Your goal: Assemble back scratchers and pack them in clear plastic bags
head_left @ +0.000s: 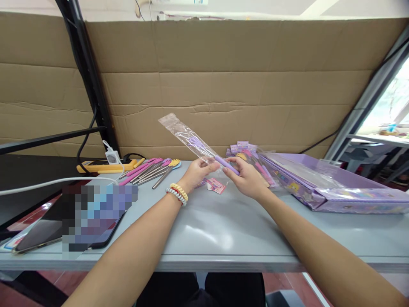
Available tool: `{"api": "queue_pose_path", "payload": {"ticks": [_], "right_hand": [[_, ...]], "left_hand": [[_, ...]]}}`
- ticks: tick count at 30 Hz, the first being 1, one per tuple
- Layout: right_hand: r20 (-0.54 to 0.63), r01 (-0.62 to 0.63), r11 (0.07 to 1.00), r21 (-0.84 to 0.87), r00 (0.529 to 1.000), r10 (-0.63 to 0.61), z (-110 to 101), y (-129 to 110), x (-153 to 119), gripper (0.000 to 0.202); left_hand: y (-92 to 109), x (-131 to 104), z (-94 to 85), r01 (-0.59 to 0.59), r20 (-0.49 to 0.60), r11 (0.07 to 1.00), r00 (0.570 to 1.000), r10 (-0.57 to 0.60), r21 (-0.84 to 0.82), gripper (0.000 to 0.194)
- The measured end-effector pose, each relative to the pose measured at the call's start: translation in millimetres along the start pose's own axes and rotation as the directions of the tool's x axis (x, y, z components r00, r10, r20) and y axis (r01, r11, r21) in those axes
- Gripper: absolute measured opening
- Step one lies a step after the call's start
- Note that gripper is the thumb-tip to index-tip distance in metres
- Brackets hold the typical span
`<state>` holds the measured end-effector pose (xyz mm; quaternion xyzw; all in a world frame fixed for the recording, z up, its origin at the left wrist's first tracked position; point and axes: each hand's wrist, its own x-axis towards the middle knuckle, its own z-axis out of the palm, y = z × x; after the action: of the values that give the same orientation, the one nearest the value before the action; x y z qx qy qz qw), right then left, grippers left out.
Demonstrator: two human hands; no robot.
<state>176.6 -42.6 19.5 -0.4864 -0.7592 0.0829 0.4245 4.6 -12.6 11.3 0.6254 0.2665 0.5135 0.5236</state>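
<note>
A purple back scratcher lies slantwise in a long clear plastic bag, its claw-shaped head toward the upper left. My left hand is closed on the bag around its middle, near the scratcher's shaft. At the lower right end, my right hand grips the purple handle; its fingers partly hide whether the handle is fully inside the bag. Small pink printed cards rest on the table below my hands. Left of them, several loose back scratchers with pink, purple and yellow heads lie side by side.
Bagged scratchers with cards are piled beyond my right hand, beside an open purple printed box. Phones lie at the left front. A yellow power strip with a white charger and cable sits behind them. Cardboard walls the back.
</note>
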Motion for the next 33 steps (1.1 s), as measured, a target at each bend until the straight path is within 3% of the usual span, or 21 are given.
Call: {"api": "queue_pose_path", "payload": {"ticks": [6, 9, 11, 16, 20, 26, 33], "right_hand": [[0.051, -0.037, 0.998, 0.052, 0.998, 0.034, -2, -3, -1, 0.036], [0.133, -0.069, 0.965, 0.254, 0.990, 0.036, -3, 3, 0, 0.041], [0.229, -0.116, 0.893, 0.435, 0.973, 0.014, -4, 6, 0, 0.043], [0.445, -0.228, 0.738, 0.635, 0.889, -0.108, -10, 7, 0, 0.045], [0.483, -0.254, 0.753, 0.607, 0.870, -0.096, -11, 5, -1, 0.047], [0.292, -0.080, 0.921, 0.382, 0.956, -0.038, -6, 5, -2, 0.041], [0.135, 0.154, 0.982, 0.110, 0.977, -0.168, -7, 4, -3, 0.048]], "left_hand": [[6, 8, -12.5, -0.079, -0.343, 0.939, 0.938, -0.044, -0.335, 0.037], [12, 12, -19.2, -0.149, -0.435, 0.905, 0.899, -0.044, -0.398, 0.026], [14, 13, -24.7, -0.171, -0.463, 0.893, 0.885, -0.046, -0.417, 0.021], [13, 14, -34.4, -0.138, -0.438, 0.894, 0.896, -0.070, -0.425, 0.018], [10, 13, -35.1, -0.114, -0.387, 0.898, 0.920, -0.067, -0.425, 0.016], [11, 9, -24.3, -0.015, -0.264, 0.912, 0.959, -0.103, -0.409, 0.016], [12, 1, -2.4, 0.116, -0.126, 0.921, 0.977, -0.174, -0.371, 0.015]]}}
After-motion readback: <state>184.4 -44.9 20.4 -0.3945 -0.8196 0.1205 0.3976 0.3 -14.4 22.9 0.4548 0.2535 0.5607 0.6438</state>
